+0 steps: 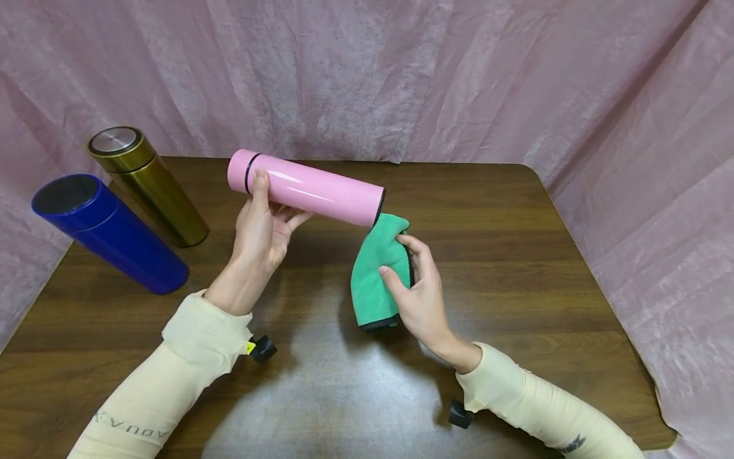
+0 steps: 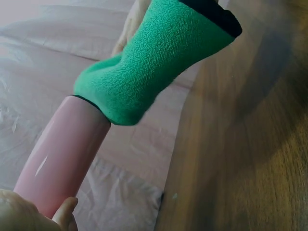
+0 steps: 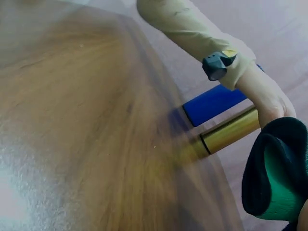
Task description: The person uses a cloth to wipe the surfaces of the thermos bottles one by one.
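Observation:
My left hand grips a pink thermos bottle near its dark-ringed cap end, thumb over the near side. The bottle is held above the table, lying nearly level with its black base tipped down to the right. In my right hand is a folded green cloth with black edging, pinched between thumb and fingers. The cloth's upper end meets the bottle's base, and in the left wrist view the green cloth overlaps the rim of that base. Its dark folded edge shows in the right wrist view.
A blue thermos bottle and a gold one stand upright at the table's left side. Pink curtains hang behind and to the right of the brown wooden table. Each cream sleeve bears a small black wrist camera.

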The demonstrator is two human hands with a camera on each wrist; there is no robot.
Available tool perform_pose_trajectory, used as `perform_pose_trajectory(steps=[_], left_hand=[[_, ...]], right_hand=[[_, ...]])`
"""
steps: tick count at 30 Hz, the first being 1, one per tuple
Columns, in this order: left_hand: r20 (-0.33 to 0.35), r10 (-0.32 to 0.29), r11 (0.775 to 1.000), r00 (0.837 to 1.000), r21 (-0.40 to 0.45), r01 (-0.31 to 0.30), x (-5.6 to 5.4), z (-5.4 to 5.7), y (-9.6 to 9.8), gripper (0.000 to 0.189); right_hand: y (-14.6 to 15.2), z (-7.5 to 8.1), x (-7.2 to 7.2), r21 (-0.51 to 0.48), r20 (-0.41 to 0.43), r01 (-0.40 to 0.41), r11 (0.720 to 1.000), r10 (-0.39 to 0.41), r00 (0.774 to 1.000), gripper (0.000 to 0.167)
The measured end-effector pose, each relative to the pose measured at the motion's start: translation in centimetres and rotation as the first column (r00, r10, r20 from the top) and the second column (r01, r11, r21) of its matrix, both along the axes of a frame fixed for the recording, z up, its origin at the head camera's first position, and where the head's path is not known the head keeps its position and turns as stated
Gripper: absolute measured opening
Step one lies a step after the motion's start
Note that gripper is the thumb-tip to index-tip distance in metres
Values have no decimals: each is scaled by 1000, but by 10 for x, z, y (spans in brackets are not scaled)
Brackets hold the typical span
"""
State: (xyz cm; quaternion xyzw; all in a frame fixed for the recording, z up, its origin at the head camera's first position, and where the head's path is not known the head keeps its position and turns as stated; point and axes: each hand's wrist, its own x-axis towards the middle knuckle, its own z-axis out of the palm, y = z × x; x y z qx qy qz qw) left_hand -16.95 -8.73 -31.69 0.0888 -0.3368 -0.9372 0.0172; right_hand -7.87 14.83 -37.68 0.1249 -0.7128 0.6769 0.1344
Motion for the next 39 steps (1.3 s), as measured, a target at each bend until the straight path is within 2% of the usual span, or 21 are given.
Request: perform_pose_trajectory(steps=[3, 7, 15, 18, 22, 26, 29, 34, 39], left_hand=[[14, 1, 1000, 1000, 17, -1, 0, -1, 0, 41], [48, 2, 1000, 999, 30, -4, -1, -2, 0, 41], [69, -27, 1000, 997, 16, 26, 1, -2, -2, 43], [77, -39, 999, 996, 7, 39, 2, -3, -1, 43], [63, -41, 999, 997, -7, 42, 3, -4, -1, 41], [4, -32, 998, 999, -46, 32, 2, -5, -1, 40], [-30, -25, 998, 999, -67, 23, 2, -5, -2, 40], [-49, -20, 997, 999, -71, 17, 2, -5, -2, 39], [-67, -19, 998, 998, -65, 14, 3, -6, -2, 38]], right_hand=[[-2, -1, 1, 6, -104, 28, 1000, -27, 994, 55], [-4, -1, -2, 31, -226, 71, 997, -63, 972, 54], [-1, 10, -16, 71, -429, 205, 976, -156, 890, 46], [0, 14, -23, 61, -444, 230, 971, -180, 878, 45], [2, 20, -30, 43, -426, 260, 965, -218, 878, 47], [4, 24, -35, 68, -403, 293, 954, -243, 882, 49], [6, 26, -39, 96, -369, 302, 948, -248, 896, 48], [10, 28, -44, 133, -302, 289, 948, -239, 923, 47], [14, 26, -48, 168, -260, 286, 943, -237, 936, 46]])
